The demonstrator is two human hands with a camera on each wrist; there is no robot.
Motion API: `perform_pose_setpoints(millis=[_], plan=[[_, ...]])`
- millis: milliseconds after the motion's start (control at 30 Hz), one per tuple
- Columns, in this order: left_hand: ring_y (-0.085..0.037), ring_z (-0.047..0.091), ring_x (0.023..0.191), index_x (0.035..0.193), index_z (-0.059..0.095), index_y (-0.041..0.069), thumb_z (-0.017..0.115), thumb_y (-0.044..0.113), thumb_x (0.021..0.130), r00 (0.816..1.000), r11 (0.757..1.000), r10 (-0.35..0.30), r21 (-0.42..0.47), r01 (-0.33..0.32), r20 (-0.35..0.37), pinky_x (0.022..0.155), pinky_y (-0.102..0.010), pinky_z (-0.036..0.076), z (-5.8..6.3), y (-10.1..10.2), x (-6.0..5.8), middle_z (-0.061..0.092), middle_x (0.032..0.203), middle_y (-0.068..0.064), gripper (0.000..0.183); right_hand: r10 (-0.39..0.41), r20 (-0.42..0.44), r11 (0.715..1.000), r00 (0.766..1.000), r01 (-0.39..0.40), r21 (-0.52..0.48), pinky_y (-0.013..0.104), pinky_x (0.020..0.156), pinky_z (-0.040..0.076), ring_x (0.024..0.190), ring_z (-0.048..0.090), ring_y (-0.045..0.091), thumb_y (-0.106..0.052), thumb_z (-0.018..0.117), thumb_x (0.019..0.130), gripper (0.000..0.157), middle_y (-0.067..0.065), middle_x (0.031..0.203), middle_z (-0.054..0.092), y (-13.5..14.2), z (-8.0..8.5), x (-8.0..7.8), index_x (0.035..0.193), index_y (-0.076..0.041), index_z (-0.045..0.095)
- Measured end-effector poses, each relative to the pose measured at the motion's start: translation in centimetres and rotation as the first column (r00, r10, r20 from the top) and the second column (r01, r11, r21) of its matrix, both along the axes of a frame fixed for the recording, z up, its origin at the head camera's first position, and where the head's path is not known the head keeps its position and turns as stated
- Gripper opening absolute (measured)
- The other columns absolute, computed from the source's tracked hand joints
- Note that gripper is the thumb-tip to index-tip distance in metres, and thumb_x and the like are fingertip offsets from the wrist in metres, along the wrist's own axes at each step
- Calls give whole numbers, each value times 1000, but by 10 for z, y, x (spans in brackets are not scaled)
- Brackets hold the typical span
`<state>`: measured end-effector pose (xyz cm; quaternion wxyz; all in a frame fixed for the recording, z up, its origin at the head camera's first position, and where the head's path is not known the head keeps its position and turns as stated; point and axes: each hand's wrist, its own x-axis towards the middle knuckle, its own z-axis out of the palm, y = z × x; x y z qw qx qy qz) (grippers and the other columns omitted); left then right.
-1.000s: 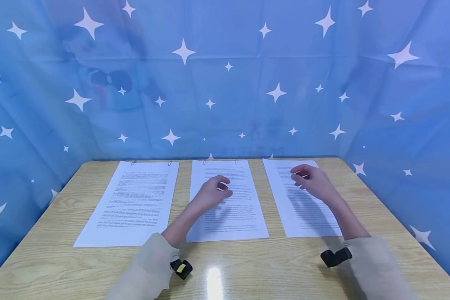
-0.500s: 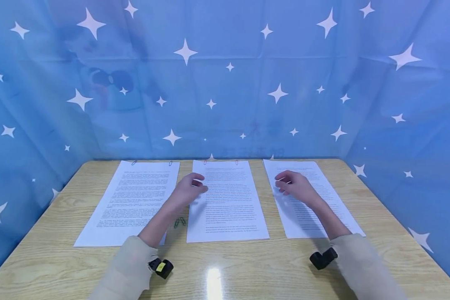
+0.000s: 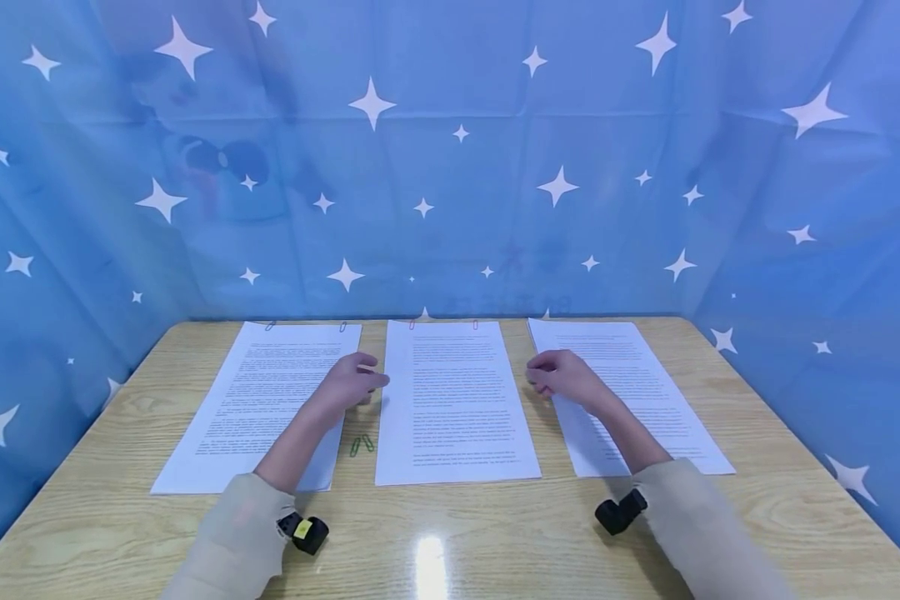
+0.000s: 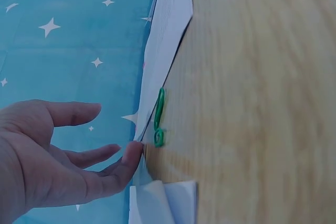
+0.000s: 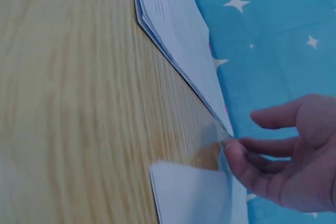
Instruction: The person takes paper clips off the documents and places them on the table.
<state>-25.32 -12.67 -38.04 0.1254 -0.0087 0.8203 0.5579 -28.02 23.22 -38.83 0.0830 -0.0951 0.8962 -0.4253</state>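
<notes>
Three stacks of printed paper lie side by side on the wooden table. In the head view my left hand (image 3: 342, 386) overlaps the right edge of the left stack (image 3: 262, 392), its fingertips close to the middle stack (image 3: 461, 400). Its thumb and fingers are apart, with nothing between them in the left wrist view. Two green paper clips (image 4: 159, 109) lie on the wood just below that hand. My right hand (image 3: 567, 381) hovers at the left edge of the right stack (image 3: 645, 408), fingers loosely bent and holding nothing, as the right wrist view shows.
Two blue paper clips (image 3: 271, 326) sit on the left stack's top edge, and two red paper clips (image 3: 476, 326) on the middle one's. A blue star-patterned curtain (image 3: 450, 225) hangs behind the table (image 3: 510, 533).
Both hands have moved left: the left from over the middle stack to its left side, the right to the right stack's left edge. The green paper clips have come into sight.
</notes>
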Motion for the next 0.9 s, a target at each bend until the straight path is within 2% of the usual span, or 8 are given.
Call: perform_pose_setpoints(millis=[100, 233, 467, 600, 733, 900], plan=[[-32, 61, 111, 147, 37, -9, 58, 14, 101, 999, 1000, 9, 13, -9, 31, 96, -41, 50, -1, 0, -4, 55, 132, -27, 56, -35, 37, 999, 999, 35, -2, 34, 75, 54, 79, 63, 21, -10, 56, 101, 35, 18, 91, 65, -8, 1, 1, 125, 16, 57], [-24, 64, 100, 145, 39, -10, 59, 16, 101, 998, 1000, 21, -12, -20, 55, 91, -36, 52, -2, 1, -9, 61, 122, -22, 55, -80, 80, 996, 994, 82, -30, 33, 74, 54, 80, 61, 21, -6, 55, 101, 35, 19, 95, 63, -18, 4, 3, 126, 18, 54], [-26, 66, 98, 141, 41, -15, 60, 13, 100, 998, 1000, -1, -11, 1, 60, 99, -43, 49, -2, 1, -13, 59, 121, -24, 54, -151, 125, 988, 981, 153, -13, 31, 73, 55, 83, 62, 21, -9, 58, 101, 39, 21, 105, 64, -29, 4, 1, 130, 17, 54], [-25, 64, 98, 140, 44, -15, 59, 12, 100, 997, 1000, -12, -19, 13, 71, 93, -39, 52, -3, 2, -16, 58, 119, -22, 50, -162, 147, 986, 976, 164, -5, 32, 74, 55, 84, 62, 21, -10, 59, 101, 41, 21, 111, 62, -31, 4, -1, 133, 15, 53], [-24, 62, 101, 140, 47, -12, 60, 10, 100, 996, 999, -15, -36, 18, 89, 87, -34, 54, -3, 3, -18, 59, 119, -21, 48, -159, 178, 986, 971, 166, -23, 31, 72, 52, 81, 60, 19, -10, 59, 101, 40, 18, 105, 62, -31, 4, -2, 133, 14, 54], [-28, 63, 105, 139, 49, -11, 59, 6, 98, 996, 999, -13, -42, 17, 87, 89, -36, 54, -3, 4, -20, 58, 124, -23, 46, -151, 198, 987, 969, 160, -33, 30, 68, 48, 72, 54, 16, -9, 60, 100, 39, 12, 93, 59, -30, 5, -2, 133, 12, 56]])
